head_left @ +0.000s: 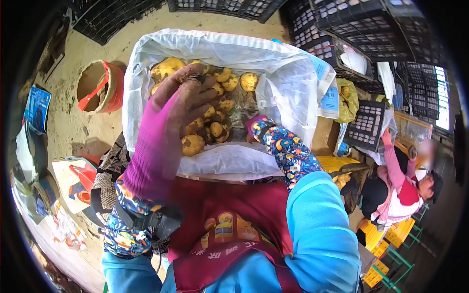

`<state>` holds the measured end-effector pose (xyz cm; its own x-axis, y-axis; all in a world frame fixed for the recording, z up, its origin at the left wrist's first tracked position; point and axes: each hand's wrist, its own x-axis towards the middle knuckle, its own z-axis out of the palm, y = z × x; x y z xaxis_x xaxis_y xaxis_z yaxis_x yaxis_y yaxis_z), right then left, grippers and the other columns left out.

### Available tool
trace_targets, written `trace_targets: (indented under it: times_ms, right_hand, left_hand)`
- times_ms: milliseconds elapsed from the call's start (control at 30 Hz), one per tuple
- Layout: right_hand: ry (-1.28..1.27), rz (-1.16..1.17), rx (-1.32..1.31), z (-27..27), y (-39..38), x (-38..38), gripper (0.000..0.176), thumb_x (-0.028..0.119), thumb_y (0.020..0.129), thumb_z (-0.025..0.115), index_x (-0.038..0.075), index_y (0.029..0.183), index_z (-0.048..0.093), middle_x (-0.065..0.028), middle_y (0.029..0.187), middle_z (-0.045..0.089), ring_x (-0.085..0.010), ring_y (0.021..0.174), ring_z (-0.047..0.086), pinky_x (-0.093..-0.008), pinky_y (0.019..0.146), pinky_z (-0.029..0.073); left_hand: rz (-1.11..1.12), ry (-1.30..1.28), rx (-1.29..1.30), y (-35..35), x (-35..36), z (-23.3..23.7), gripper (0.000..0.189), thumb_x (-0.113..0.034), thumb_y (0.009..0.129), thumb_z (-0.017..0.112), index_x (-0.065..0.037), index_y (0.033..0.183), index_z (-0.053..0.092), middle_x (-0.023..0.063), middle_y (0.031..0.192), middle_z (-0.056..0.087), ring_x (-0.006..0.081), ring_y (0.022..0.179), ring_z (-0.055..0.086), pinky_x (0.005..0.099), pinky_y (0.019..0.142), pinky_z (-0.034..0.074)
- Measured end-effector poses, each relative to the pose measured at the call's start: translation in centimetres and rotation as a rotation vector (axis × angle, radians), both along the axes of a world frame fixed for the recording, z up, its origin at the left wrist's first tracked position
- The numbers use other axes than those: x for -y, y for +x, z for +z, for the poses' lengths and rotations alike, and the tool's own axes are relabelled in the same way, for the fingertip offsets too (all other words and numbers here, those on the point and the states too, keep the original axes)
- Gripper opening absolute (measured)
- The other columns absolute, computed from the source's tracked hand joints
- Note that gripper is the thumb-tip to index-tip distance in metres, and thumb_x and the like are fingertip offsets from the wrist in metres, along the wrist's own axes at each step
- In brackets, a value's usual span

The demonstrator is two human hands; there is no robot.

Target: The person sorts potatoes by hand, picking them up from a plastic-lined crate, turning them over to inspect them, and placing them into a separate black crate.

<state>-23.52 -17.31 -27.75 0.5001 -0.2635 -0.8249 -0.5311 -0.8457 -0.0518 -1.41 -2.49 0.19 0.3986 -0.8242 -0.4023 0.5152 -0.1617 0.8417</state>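
Note:
A crate lined with white plastic (pixel 288 83) holds several yellow potatoes (pixel 249 81), with dirt on and between them. Over the left part of the crate, my left hand (pixel 183 97), in a soiled purple glove, has its fingers spread above the potatoes; dark dirt clings near the fingertips and nothing is gripped. My right hand (pixel 254 127), also in a purple glove, is low inside the crate beside the right edge of the potatoes. Its fingers are mostly hidden, and what they touch cannot be made out.
A red-rimmed bag (pixel 110 88) stands left of the crate. Black crates (pixel 337 14) are stacked at the upper right, near a yellow-green bag (pixel 348 100). Another person (pixel 398 188) in pink sleeves sits at the right beside a black crate (pixel 366 122).

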Motion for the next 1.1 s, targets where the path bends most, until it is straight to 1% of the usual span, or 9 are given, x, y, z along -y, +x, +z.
trace_targets:
  times_ms: [100,367,400,433,533,733,833,967,1100]
  right_hand:
    - [-0.093,0.069,-0.001,-1.3,-1.8,-0.4,0.050,0.047,0.058,0.081,0.013,0.094,0.076,-0.0113,0.100,0.072,-0.0275,0.093,0.069,-0.0419,0.079,0.055]
    - [-0.037,-0.160,-0.069,1.1,-1.6,-0.6,0.060,0.054,0.065,0.068,0.008,0.104,0.073,-0.0168,0.110,0.069,-0.0332,0.102,0.066,-0.0427,0.088,0.053]
    - [-0.029,-0.154,0.105,-0.4,-2.3,0.1,0.055,0.048,0.078,0.061,0.005,0.113,0.068,-0.0178,0.115,0.067,-0.0332,0.107,0.064,-0.0424,0.089,0.052]
    - [0.032,-0.246,-0.089,3.9,0.5,1.0,0.063,0.045,0.066,0.075,0.006,0.114,0.066,-0.0188,0.111,0.067,-0.0319,0.102,0.066,-0.0389,0.083,0.052]
    - [0.133,-0.387,0.463,8.5,-0.6,2.9,0.068,0.041,0.059,0.084,0.004,0.110,0.058,-0.0185,0.095,0.066,-0.0321,0.086,0.066,-0.0402,0.076,0.051]
    - [-0.145,-0.157,1.050,25.5,1.4,-2.2,0.075,0.046,0.068,0.083,0.007,0.126,0.054,-0.0161,0.118,0.059,-0.0321,0.117,0.055,-0.0385,0.095,0.046]
    - [0.440,-0.766,1.563,25.7,0.7,-3.7,0.072,0.040,0.073,0.083,0.006,0.129,0.053,-0.0123,0.119,0.059,-0.0275,0.121,0.053,-0.0351,0.098,0.045]
    - [0.214,-0.723,1.592,24.0,0.0,-5.7,0.057,0.029,0.082,0.077,0.002,0.127,0.056,-0.0122,0.114,0.062,-0.0238,0.111,0.059,-0.0329,0.094,0.048]
    - [0.761,-1.608,1.509,26.8,-0.6,-6.4,0.044,0.036,0.098,0.055,0.002,0.126,0.057,-0.0092,0.120,0.062,-0.0199,0.112,0.059,-0.0312,0.092,0.050]
  left_hand:
    - [0.012,0.029,-0.077,0.6,-0.3,-0.2,0.044,-0.030,0.099,0.050,-0.002,0.134,0.048,0.0152,0.123,0.061,0.0232,0.114,0.059,0.0336,0.098,0.046]
    - [-0.047,0.019,-0.056,0.1,-0.3,0.0,0.046,-0.032,0.099,0.050,-0.004,0.136,0.046,0.0135,0.126,0.060,0.0212,0.114,0.059,0.0327,0.097,0.045]
    - [-0.074,0.023,-0.049,0.0,-0.5,-0.4,0.048,-0.033,0.099,0.050,-0.004,0.137,0.045,0.0141,0.128,0.058,0.0214,0.116,0.058,0.0332,0.099,0.045]
    - [-0.096,0.045,-0.033,-0.2,-0.6,-0.8,0.048,-0.033,0.099,0.051,-0.006,0.138,0.045,0.0133,0.129,0.058,0.0219,0.116,0.058,0.0341,0.099,0.045]
    - [-0.166,0.131,0.028,-1.2,-0.5,-1.7,0.049,-0.034,0.098,0.052,-0.009,0.140,0.043,0.0109,0.129,0.057,0.0230,0.118,0.057,0.0366,0.098,0.045]
    - [-0.421,0.102,-0.302,-4.0,-1.1,-1.8,0.057,-0.031,0.096,0.054,-0.014,0.147,0.033,0.0054,0.115,0.058,0.0165,0.095,0.061,0.0348,0.093,0.050]
    - [-0.376,-0.120,-0.374,-4.0,-1.6,-2.7,0.056,-0.028,0.097,0.051,-0.011,0.147,0.031,0.0025,0.097,0.058,0.0096,0.078,0.058,0.0334,0.091,0.052]
    - [-0.491,-0.177,-0.025,-3.5,-1.9,-1.5,0.053,-0.019,0.096,0.048,-0.005,0.144,0.032,0.0003,0.080,0.052,0.0054,0.063,0.051,0.0285,0.084,0.053]
    - [-0.372,-0.219,-0.302,-4.3,-2.0,0.2,0.055,-0.009,0.088,0.047,-0.003,0.142,0.034,0.0094,0.113,0.053,0.0105,0.092,0.057,0.0242,0.081,0.051]
